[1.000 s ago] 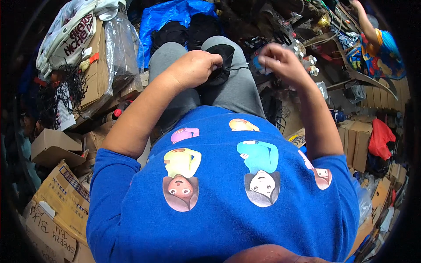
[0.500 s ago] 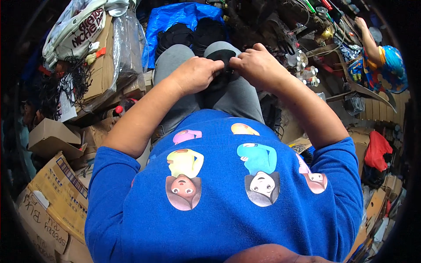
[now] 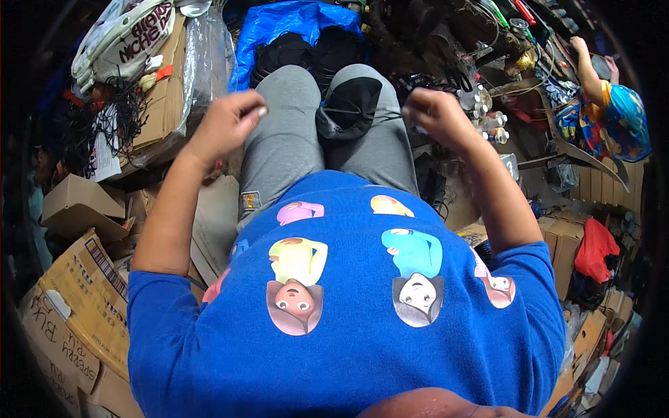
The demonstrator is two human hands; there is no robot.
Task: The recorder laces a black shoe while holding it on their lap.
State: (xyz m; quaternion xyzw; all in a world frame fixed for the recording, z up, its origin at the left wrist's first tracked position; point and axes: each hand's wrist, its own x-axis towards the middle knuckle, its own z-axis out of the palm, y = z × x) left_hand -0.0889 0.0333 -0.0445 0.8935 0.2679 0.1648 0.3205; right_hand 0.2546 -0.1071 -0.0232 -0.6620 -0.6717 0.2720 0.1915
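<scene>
At the upper left of centre our left hand [image 3: 226, 125] was closed in a pinch on a thin dark thread [image 3: 362, 111]. The thread ran across the black shoe upper [image 3: 348, 104] on our right knee. Right of it, our right hand [image 3: 432, 115] was fisted on the thread's other end.

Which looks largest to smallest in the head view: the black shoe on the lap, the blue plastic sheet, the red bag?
1. Blue plastic sheet, largest.
2. Black shoe.
3. Red bag.
The shoe and bag look close in size, and the fisheye shrinks things near the rim, so their order is unsure.
</scene>
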